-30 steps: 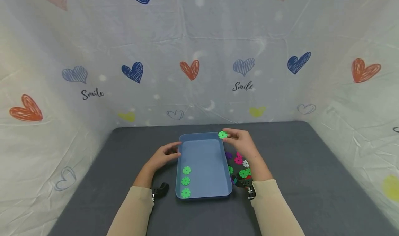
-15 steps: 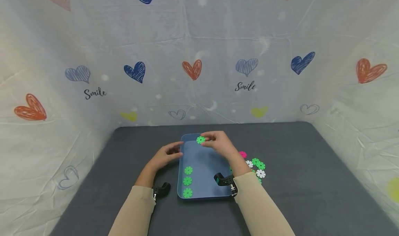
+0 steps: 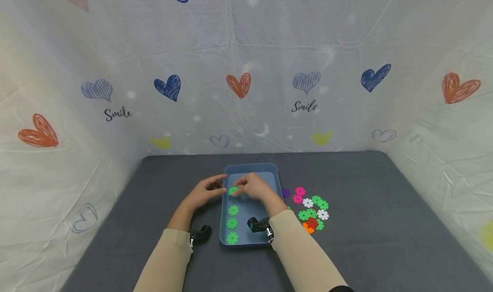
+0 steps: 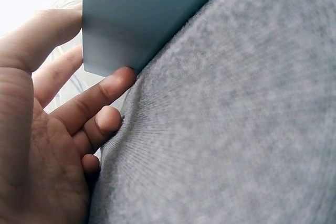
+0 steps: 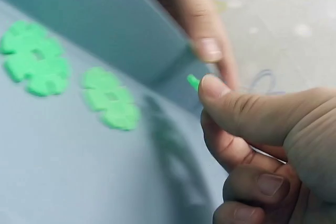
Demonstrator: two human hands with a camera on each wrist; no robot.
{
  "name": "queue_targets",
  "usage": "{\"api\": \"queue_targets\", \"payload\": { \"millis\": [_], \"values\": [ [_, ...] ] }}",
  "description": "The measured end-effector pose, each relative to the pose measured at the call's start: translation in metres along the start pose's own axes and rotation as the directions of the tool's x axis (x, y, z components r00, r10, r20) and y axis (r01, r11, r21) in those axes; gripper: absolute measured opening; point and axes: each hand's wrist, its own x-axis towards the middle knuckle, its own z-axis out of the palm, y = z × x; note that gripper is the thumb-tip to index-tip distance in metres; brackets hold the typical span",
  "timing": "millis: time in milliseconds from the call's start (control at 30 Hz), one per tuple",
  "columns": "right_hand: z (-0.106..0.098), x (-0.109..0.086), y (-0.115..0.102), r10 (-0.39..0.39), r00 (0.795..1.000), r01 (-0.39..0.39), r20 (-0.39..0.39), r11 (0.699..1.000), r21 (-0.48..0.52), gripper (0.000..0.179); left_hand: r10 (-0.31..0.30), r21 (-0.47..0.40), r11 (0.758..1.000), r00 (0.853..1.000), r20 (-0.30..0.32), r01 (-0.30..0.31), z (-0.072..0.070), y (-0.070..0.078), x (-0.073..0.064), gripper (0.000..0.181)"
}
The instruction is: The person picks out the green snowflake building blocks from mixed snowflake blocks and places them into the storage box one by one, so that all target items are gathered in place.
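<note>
My right hand point(image 3: 255, 186) is over the left part of a blue tray point(image 3: 252, 168) and pinches a green notched disc point(image 3: 233, 191) between thumb and fingers. Only a sliver of that disc shows in the right wrist view. Below it, a column of green notched discs point(image 3: 233, 210) lies along the tray's left side; two of these flat discs point(image 5: 111, 98) appear in the right wrist view. My left hand point(image 3: 203, 192) rests against the tray's left side. In the left wrist view its thumb and fingertips point(image 4: 119, 81) touch the outer wall, with the fingers loosely extended.
Right of the tray lies a loose group of notched discs: pink point(image 3: 300, 191), white point(image 3: 322, 215), green point(image 3: 316, 199), red point(image 3: 311, 222), orange point(image 3: 308, 228) and purple point(image 3: 285, 192). A dark grey cloth point(image 3: 369, 206) covers the table; a printed curtain point(image 3: 269, 61) stands behind.
My right hand has carried the green disc from the tray's far right corner leftward and nearer, lower over the left column. The left hand stays at the tray's side.
</note>
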Motion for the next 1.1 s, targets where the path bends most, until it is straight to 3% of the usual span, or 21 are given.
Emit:
{"api": "queue_targets", "payload": {
  "millis": [200, 567, 833, 1100],
  "values": [
    [0.014, 0.002, 0.009, 0.009, 1.000, -0.009, -0.001, 0.997, -0.081, 0.023, 0.007, -0.008, 1.000, 1.000, 0.008, -0.007, 0.000, 0.000, 0.001, 0.056],
    [0.016, -0.003, 0.001, 0.035, 0.999, -0.034, 0.004, 0.990, -0.135, 0.024, -0.021, 0.001, 1.000, 1.000, 0.005, 0.021, 0.000, -0.001, 0.000, 0.056],
    [0.003, -0.017, -0.007, -0.010, 1.000, 0.007, -0.027, 0.993, -0.117, 0.027, -0.025, 0.000, 1.000, 1.000, 0.004, 0.025, 0.000, 0.000, 0.000, 0.057],
    [-0.020, -0.042, -0.011, -0.055, 0.997, 0.052, -0.055, 0.997, -0.048, 0.034, -0.027, 0.014, 1.000, 0.999, -0.017, 0.028, 0.001, 0.000, 0.001, 0.056]
  ]
}}
